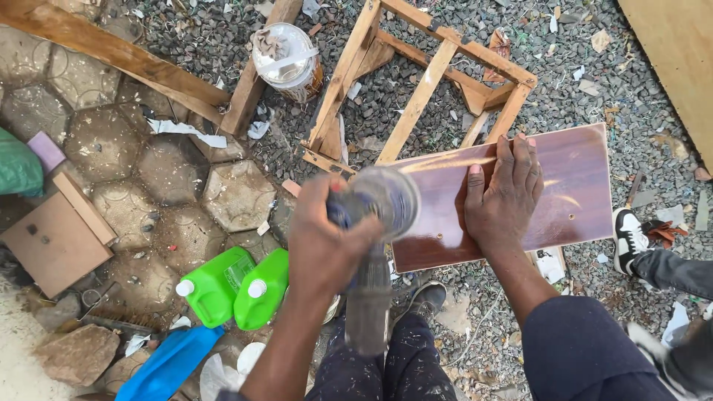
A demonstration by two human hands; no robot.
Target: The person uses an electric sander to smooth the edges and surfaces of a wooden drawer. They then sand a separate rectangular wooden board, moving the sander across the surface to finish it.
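At the far left of the ground lay a green bag (16, 165) and a flat brown board (52, 241) on the hexagonal paving stones (174, 169), with a rough stone (78, 353) near the bottom left corner. A long wooden plank (119, 53) ran slantwise across the top left. Lower down sat two green plastic jugs (236, 286) with white caps, side by side and touching, and a blue container (169, 364) lay just below them. Near the top edge a tin can (286, 61) with a messy lid stood on the gravel (594, 67).

The left hand (327, 241) was wrapped tight around the body of a power sander (371, 223), its round disc blurred as if spinning, held over the left end of a glossy reddish-brown panel (564, 200). Behind that, a bare wooden frame (423, 85) rested tilted on the gravel, and the panel's upper left corner seemed to lie against it.

The right hand (501, 197) lay flat on the panel, fingers stretched out and close together, pressing on its middle. The person's dark paint-spotted trousers (386, 364) showed at the bottom, with a dark shoe (425, 301) just under the panel's lower edge. At the right edge another person's white and black shoe (630, 236) stood on the gravel, just beside the panel's right end
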